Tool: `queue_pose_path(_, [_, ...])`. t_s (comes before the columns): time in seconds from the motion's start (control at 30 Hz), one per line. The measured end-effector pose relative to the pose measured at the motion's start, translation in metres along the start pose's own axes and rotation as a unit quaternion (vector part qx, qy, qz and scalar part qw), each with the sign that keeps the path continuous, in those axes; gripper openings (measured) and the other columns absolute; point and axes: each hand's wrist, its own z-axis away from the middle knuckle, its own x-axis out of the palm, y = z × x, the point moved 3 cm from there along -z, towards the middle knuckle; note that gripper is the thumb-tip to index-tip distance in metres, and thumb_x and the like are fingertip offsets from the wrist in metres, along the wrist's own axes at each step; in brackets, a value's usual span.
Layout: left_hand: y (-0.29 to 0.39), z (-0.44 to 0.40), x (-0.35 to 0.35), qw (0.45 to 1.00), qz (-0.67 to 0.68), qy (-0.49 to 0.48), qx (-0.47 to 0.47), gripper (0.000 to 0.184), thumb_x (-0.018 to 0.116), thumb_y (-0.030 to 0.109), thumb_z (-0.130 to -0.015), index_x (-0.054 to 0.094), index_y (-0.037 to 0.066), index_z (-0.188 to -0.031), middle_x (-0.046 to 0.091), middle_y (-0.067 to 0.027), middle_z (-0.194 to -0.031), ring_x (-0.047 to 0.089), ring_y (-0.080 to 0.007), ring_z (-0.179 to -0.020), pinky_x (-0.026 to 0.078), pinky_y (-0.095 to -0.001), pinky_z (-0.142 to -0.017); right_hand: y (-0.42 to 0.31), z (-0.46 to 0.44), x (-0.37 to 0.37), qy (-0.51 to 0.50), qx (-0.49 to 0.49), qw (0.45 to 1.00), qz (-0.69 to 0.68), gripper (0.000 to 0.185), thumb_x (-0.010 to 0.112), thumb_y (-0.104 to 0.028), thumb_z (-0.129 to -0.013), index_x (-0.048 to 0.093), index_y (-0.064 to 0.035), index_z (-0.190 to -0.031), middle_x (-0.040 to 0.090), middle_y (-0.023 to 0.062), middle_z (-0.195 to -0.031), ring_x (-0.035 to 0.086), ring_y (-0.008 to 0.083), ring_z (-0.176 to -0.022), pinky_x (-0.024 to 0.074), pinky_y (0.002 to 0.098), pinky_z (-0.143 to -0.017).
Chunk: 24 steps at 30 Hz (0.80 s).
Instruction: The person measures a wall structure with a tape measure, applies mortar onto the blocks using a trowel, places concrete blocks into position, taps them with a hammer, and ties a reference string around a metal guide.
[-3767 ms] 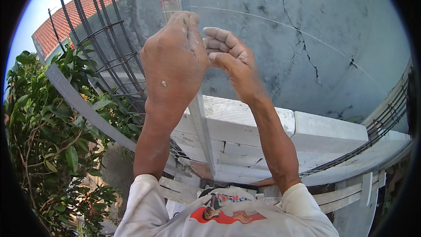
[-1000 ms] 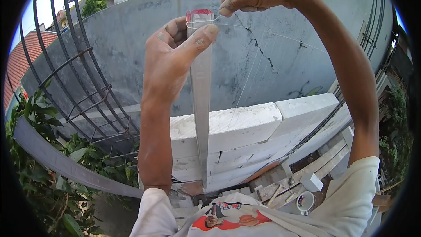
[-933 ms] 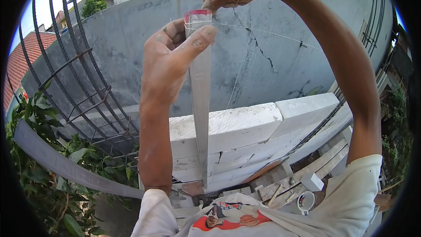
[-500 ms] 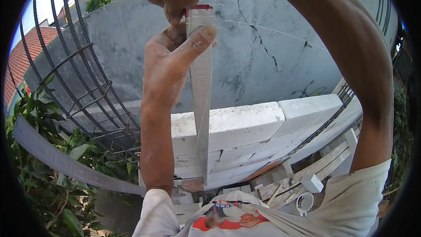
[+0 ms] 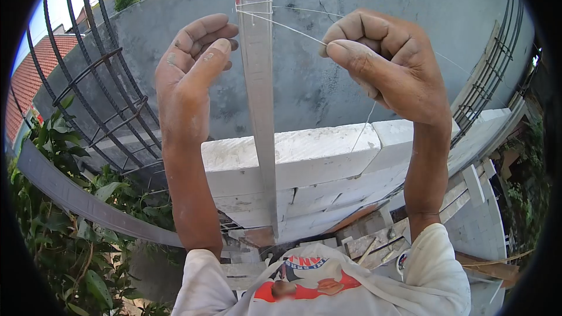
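An upright metal channel bar [image 5: 257,88] with a red-edged top stands in front of the white block wall [image 5: 328,146]. Thin white string [image 5: 287,27] loops around it just below the top. Between thumb and forefinger, my right hand [image 5: 389,61] pinches the string and holds it taut, right of the bar. A loose tail of string hangs below that hand toward the blocks. Just left of the bar is my left hand [image 5: 196,58], its fingers loosely curved, thumb apart, nothing in them. A further length of string runs behind my right hand to the right.
Vertical rebar [image 5: 96,52] rises on the left, above leafy plants [image 5: 64,222] and a long grey strip [image 5: 88,213]. A cracked grey wall [image 5: 316,82] stands behind. More rebar [image 5: 489,76] is at right; wooden planks [image 5: 374,248] lie below.
My right hand has moved from the bar's top down and right, drawing string out. My left hand has let go of the bar and shifted left. The bar's top now shows fully.
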Motion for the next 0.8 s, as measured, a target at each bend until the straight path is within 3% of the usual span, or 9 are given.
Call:
queue_pose_path(0.1, [-0.014, -0.01, 0.0, 0.997, 0.046, -0.032, -0.054, 0.045, 0.064, 0.014, -0.098, 0.059, -0.007, -0.138, 0.071, -0.0168, -0.124, 0.071, -0.0222, -0.108, 0.055, -0.0336, -0.093, 0.057, 0.004, 0.015, 0.1, 0.117, 0.986, -0.066, 0.024, 0.073, -0.023, -0.101, 0.075, -0.0001, -0.104, 0.059, -0.0033, -0.065, 0.045, 0.0022, -0.051, 0.0337, 0.0208, -0.046])
queue_pose_path(0.2, [-0.028, -0.026, 0.001, 0.991, 0.073, -0.081, -0.074, 0.045, 0.062, 0.011, -0.101, 0.057, -0.004, -0.143, 0.07, -0.0166, -0.13, 0.068, -0.0227, -0.117, 0.053, -0.0371, -0.101, 0.104, -0.019, 0.052, 0.149, 0.11, 0.974, -0.131, 0.029, 0.073, -0.029, -0.102, 0.074, -0.0001, -0.107, 0.055, -0.004, -0.06, 0.043, 0.001, -0.045, 0.0306, 0.0181, -0.039])
queue_pose_path(0.23, [-0.03, -0.031, 0.002, 0.989, 0.061, -0.112, -0.072, 0.048, 0.064, 0.01, -0.101, 0.055, -0.002, -0.146, 0.069, -0.0164, -0.135, 0.065, -0.0236, -0.126, 0.051, -0.04, -0.108, 0.107, -0.03, 0.06, 0.152, 0.107, 0.973, -0.136, 0.029, 0.073, -0.029, -0.102, 0.074, -0.0001, -0.107, 0.055, -0.004, -0.06, 0.043, 0.001, -0.045, 0.0306, 0.0181, -0.039])
queue_pose_path(0.37, [-0.032, -0.045, 0.002, 0.984, 0.053, -0.168, -0.037, 0.049, 0.067, 0.011, -0.099, 0.058, 0.001, -0.147, 0.067, -0.0162, -0.139, 0.064, -0.0215, -0.128, 0.05, -0.0394, -0.11, 0.108, -0.066, 0.094, 0.102, 0.141, 0.945, -0.278, 0.027, 0.07, -0.025, -0.103, 0.074, 0.0016, -0.103, 0.055, -0.0046, -0.064, 0.043, 0.0027, -0.052, 0.0326, 0.0219, -0.045])
queue_pose_path(0.47, [-0.025, -0.053, -0.004, 0.977, -0.069, -0.202, 0.007, 0.048, 0.069, 0.012, -0.098, 0.062, 0.001, -0.144, 0.065, -0.0154, -0.144, 0.062, -0.0191, -0.131, 0.049, -0.0384, -0.111, 0.109, -0.084, 0.111, 0.083, 0.129, 0.93, -0.333, 0.03, 0.072, -0.028, -0.102, 0.074, 0.0021, -0.1, 0.055, -0.0046, -0.064, 0.042, 0.0026, -0.053, 0.0318, 0.022, -0.046])
queue_pose_path(0.53, [-0.014, -0.056, -0.008, 0.932, -0.267, -0.208, 0.131, 0.032, 0.068, 0.014, -0.103, 0.069, 0.002, -0.133, 0.074, -0.01, -0.115, 0.07, -0.0149, -0.1, 0.058, -0.0316, -0.088, 0.106, -0.081, 0.113, 0.08, 0.116, 0.928, -0.344, 0.032, 0.074, -0.029, -0.101, 0.074, 0.0026, -0.098, 0.055, -0.0047, -0.064, 0.041, 0.0024, -0.053, 0.0313, 0.0219, -0.046])
queue_pose_path(0.63, [0.01, -0.06, -0.024, 0.865, -0.422, -0.209, 0.172, 0.02, 0.071, 0.018, -0.102, 0.077, 0.005, -0.115, 0.072, -0.0048, -0.103, 0.066, -0.0119, -0.089, 0.055, -0.0312, -0.082, 0.095, -0.045, 0.094, 0.048, 0.155, 0.952, -0.26, 0.033, 0.079, -0.031, -0.097, 0.073, 0.0008, -0.093, 0.056, -0.0025, -0.062, 0.044, 0.0027, -0.05, 0.0314, 0.0213, -0.044])
queue_pose_path(0.73, [0.024, -0.05, -0.038, 0.91, -0.381, -0.133, 0.097, 0.022, 0.07, 0.026, -0.099, 0.071, 0.005, -0.096, 0.06, 0.003, -0.088, 0.054, -0.0088, -0.086, 0.045, -0.0277, -0.083, 0.093, 0.016, 0.081, 0.049, 0.212, 0.908, -0.359, 0.028, 0.077, -0.028, -0.099, 0.073, -0.0021, -0.091, 0.057, -0.001, -0.057, 0.05, 0.0055, -0.041, 0.0382, 0.0212, -0.035])
queue_pose_path(0.8, [0.028, -0.045, -0.046, 0.909, -0.388, -0.114, 0.097, 0.023, 0.07, 0.029, -0.099, 0.073, 0.006, -0.098, 0.061, 0.0031, -0.089, 0.055, -0.0084, -0.086, 0.045, -0.0274, -0.083, 0.085, 0.056, 0.086, 0.019, 0.19, 0.875, -0.445, 0.026, 0.074, -0.026, -0.1, 0.073, -0.0009, -0.095, 0.06, 0.0016, -0.06, 0.055, 0.0089, -0.045, 0.044, 0.0233, -0.04])
